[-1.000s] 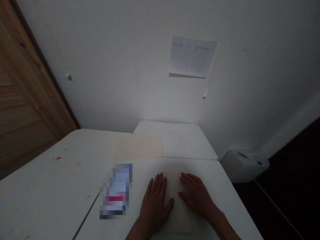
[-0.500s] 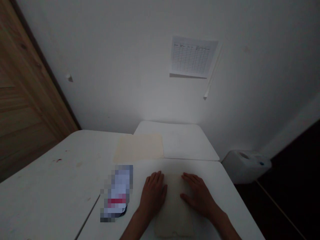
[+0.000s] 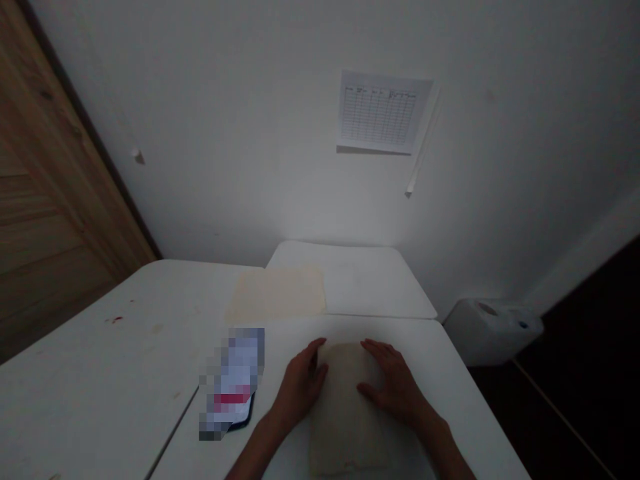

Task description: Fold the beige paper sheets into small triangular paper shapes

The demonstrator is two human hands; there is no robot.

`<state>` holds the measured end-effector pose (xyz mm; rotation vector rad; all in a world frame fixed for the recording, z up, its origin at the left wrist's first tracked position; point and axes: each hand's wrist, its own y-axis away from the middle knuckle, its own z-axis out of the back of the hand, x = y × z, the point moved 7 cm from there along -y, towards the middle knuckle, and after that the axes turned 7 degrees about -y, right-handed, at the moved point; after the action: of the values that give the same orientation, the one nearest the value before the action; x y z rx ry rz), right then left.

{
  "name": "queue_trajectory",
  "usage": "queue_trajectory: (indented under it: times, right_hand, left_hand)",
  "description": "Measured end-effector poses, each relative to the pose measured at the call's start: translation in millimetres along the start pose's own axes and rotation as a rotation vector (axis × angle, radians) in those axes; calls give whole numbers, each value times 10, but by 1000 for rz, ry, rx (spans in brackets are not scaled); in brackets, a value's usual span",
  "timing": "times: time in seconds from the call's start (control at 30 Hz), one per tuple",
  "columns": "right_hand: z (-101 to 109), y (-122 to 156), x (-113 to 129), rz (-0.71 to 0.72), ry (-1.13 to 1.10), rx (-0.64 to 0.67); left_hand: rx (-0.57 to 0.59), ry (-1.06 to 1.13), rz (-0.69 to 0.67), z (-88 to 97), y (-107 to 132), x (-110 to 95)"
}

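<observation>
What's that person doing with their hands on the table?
A person has both hands on a folded pale cloth lying on the white table. The left hand cups its left edge, and the right hand lies flat on its right side. A flat blurred-out thing lies just to the left, and a cream cloth lies farther back.

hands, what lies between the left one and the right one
A folded beige cloth, with the left hand and right hand on its sides; head view.

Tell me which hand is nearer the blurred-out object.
Left. The left hand touches the folded cloth at its left edge, beside the blurred-out object; the right hand rests on the cloth's other side.
</observation>
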<state>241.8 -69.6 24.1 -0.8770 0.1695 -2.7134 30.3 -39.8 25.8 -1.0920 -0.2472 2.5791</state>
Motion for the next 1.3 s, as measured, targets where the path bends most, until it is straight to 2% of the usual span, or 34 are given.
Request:
queue_trajectory:
  times: [0.13, 0.23, 0.37, 0.47, 0.57, 0.7, 0.83, 1.03, 1.3]
  right_hand:
    - [29, -13, 19, 7, -125, -104]
    - [46, -36, -42, -62, -328, -211]
    - [-38, -58, -159, -172, -627, -195]
    - [-66, -49, -213, -203, -738, -180]
    - [-67, -45, -242, -218, -798, -173]
    - [-47, -51, -297, -262, -897, -217]
    - [-49, -61, -310, -259, -994, -229]
    - [-97, -40, -303, -287, -1041, -164]
    - [-65, -26, -317, -311, -977, -178]
  left_hand:
    - [-32, 225, 82, 94, -24, 32]
    - [-33, 443, 142, 101, -42, 79]
    - [-4, 754, 224, 26, -69, 137]
    - [-22, 855, 259, 8, -85, 160]
    - [6, 852, 254, 4, -88, 141]
    - [90, 697, 266, -21, -55, 144]
    - [82, 583, 320, -25, -24, 206]
    - [128, 740, 328, -57, -26, 158]
    - [123, 732, 318, -55, -23, 181]
